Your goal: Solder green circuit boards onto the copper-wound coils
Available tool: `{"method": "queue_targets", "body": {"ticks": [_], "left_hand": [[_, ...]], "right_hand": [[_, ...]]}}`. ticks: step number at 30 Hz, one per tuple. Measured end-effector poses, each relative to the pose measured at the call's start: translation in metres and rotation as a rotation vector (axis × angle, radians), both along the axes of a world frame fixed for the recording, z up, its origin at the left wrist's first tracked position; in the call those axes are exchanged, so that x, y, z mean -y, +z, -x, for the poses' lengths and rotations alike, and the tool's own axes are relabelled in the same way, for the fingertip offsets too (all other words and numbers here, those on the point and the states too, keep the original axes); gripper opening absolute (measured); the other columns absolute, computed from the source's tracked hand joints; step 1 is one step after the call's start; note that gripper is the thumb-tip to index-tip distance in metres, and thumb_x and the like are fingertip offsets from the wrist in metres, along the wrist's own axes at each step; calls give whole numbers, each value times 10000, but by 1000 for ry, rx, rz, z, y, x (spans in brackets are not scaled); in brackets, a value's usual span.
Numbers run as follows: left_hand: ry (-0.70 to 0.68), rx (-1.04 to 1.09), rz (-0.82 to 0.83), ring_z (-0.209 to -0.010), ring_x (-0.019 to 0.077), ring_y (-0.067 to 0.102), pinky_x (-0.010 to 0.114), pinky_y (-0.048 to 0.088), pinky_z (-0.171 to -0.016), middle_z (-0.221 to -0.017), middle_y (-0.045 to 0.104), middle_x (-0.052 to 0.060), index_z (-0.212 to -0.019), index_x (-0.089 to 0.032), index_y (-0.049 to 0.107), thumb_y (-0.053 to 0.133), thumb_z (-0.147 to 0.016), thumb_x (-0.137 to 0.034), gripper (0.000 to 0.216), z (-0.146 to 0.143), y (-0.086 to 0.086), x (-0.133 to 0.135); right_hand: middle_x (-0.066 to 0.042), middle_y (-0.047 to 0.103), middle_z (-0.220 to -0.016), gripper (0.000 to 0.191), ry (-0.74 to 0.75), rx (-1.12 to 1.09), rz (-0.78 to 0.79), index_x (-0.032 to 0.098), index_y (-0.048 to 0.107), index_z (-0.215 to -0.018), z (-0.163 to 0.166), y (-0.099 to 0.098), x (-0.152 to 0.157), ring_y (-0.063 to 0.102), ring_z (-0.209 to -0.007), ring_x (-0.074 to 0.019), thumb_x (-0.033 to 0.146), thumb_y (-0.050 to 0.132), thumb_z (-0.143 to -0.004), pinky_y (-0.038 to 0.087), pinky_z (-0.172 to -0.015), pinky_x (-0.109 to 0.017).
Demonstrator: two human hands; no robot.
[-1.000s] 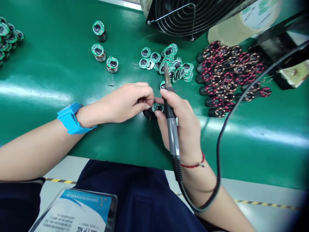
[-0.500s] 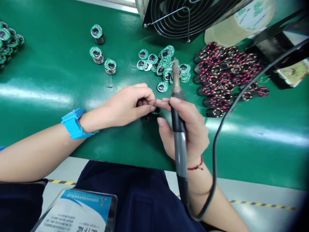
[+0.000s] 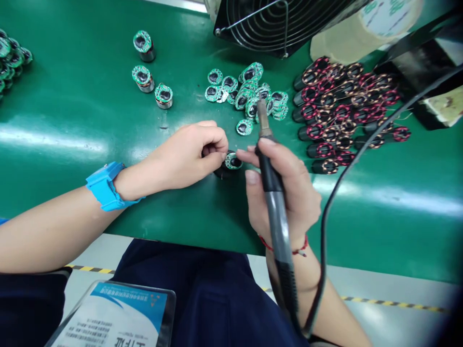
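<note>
My left hand, with a blue strap on its wrist, is closed in a pinch on a small black coil part topped by a round green circuit board, which rests on the green mat. My right hand is wrapped round a soldering iron. The iron's tip points away from me, above the loose boards. The right index finger reaches toward the held part.
A pile of loose round green boards lies beyond my hands. Black coils with red and copper windings are heaped at the right. Three finished parts stand at the upper left, more at the far left edge. A wire-guarded fan sits behind.
My right hand has drawn back to the right and toward me, tilting the soldering iron more upright. The green board on the held part shows more clearly.
</note>
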State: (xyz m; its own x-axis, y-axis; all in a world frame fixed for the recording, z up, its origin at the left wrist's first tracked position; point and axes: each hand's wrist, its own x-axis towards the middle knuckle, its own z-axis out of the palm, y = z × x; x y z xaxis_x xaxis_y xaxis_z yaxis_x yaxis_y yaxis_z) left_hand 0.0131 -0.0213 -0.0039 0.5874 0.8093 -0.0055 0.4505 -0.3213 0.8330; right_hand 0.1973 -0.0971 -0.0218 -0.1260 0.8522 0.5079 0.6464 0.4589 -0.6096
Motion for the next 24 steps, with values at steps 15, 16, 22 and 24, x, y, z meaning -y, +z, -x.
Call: {"method": "queue_targets", "body": {"ticks": [15,16,22,24], "left_hand": [[17,-76,-14,-650,89,501,253,408,-628,-730,586,-11,-712,-164,618,570,-805,-83,132,-1,0,0],[19,-75,-9,-649,87,501,251,408,-627,-736,591,-10,-713,-163,617,565,-805,-80,134,-1,0,0],[20,-66,12,-648,83,495,247,412,-640,-739,594,-9,-723,-156,608,565,-815,-88,122,-1,2,0],[19,-78,11,-646,83,492,250,408,-642,-737,591,-11,-716,-155,608,563,-815,-82,131,-1,2,-1]], "right_hand": [[5,685,-760,282,-191,-404,-343,210,761,-1076,0,1,-3,545,-449,-49,396,601,-936,380,-348,-206],[3,679,-739,280,-220,-378,-350,215,768,-1053,0,2,-2,538,-451,-58,405,599,-936,379,-352,-221],[15,664,-643,277,-322,-241,-371,231,771,-952,-1,8,2,530,-466,-88,435,583,-941,391,-399,-258],[20,624,-591,282,-321,-238,-360,213,769,-926,-2,8,2,529,-477,-89,428,586,-936,397,-411,-249]]}}
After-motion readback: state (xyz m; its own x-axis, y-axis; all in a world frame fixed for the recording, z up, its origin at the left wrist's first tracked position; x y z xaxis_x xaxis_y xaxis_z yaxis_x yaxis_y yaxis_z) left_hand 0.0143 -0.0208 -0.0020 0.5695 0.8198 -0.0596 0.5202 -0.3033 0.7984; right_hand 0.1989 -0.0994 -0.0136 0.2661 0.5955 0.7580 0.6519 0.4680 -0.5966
